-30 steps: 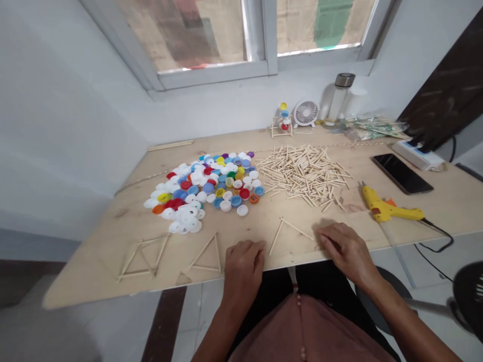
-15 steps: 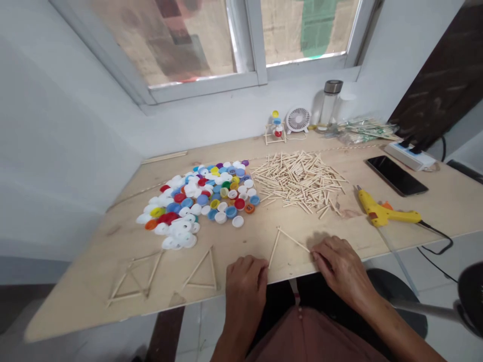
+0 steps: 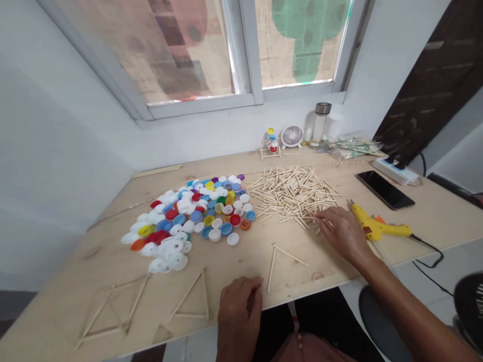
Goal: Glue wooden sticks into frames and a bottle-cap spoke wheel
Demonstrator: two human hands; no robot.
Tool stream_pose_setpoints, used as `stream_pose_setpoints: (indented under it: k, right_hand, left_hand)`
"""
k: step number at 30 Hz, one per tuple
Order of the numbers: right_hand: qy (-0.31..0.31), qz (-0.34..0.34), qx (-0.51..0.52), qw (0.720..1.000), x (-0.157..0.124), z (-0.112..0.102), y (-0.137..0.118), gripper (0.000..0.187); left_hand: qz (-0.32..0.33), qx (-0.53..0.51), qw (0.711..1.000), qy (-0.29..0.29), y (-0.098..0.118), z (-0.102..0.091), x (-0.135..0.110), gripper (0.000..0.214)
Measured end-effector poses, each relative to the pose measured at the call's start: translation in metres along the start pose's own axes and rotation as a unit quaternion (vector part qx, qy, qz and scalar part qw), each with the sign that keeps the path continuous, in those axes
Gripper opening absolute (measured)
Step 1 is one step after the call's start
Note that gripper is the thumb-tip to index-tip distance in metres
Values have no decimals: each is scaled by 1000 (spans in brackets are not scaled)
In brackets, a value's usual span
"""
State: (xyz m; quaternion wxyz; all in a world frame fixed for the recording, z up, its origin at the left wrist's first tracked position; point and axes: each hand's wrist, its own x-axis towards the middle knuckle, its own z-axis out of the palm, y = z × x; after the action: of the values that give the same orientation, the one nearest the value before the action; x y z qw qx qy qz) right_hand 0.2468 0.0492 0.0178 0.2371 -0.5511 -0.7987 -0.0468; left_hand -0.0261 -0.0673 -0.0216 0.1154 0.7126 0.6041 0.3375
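My right hand (image 3: 341,232) is at the near right edge of a pile of short wooden sticks (image 3: 292,193), its fingertips pinched on a stick there. At the table's front edge my left hand (image 3: 240,306) rests with loosely curled fingers and a gap at the thumb, holding nothing. Just right of it, two sticks (image 3: 290,255) meet at their far ends in an open V. A stick triangle (image 3: 192,296) lies to the left of that hand. Further left stands a stick frame (image 3: 109,311) with raised sides.
Many coloured bottle caps (image 3: 196,216) are heaped left of the sticks. A yellow glue gun (image 3: 377,223), a phone (image 3: 385,189) and a power strip (image 3: 395,171) lie right. Along the wall are a small fan (image 3: 292,136), a bottle (image 3: 320,123) and bagged sticks (image 3: 354,147).
My right hand has left the V's right stick and moved forward to the stick pile. My left hand has drawn slightly away from the left stick. The view has tilted up.
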Motion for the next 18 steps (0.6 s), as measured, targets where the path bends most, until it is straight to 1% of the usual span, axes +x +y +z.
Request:
stream_pose_setpoints:
  k: [2,6,8,10,14,18]
  right_hand:
    - [-21,-7,-12,1000,20,4,-3,18]
    - [-61,-30,-36,997,48,15,-23,17]
    - [-71,-26,-56,996,60,20,-30,18]
    - [-69,-6,-80,994,74,23,-33,21]
    - [-65,27,-122,990,101,31,-32,28]
    - [-81,22,-144,986,114,39,-32,27]
  left_hand:
    - [-12,-11,1000,7,-3,1,-1,12]
    - [-39,-40,998,33,-2,5,-1,13]
    - [-58,-55,995,57,0,8,1,15]
    - [-67,-66,992,80,3,12,3,18]
    - [-51,-75,991,97,3,17,7,20]
    - [-44,-81,990,103,1,19,7,19]
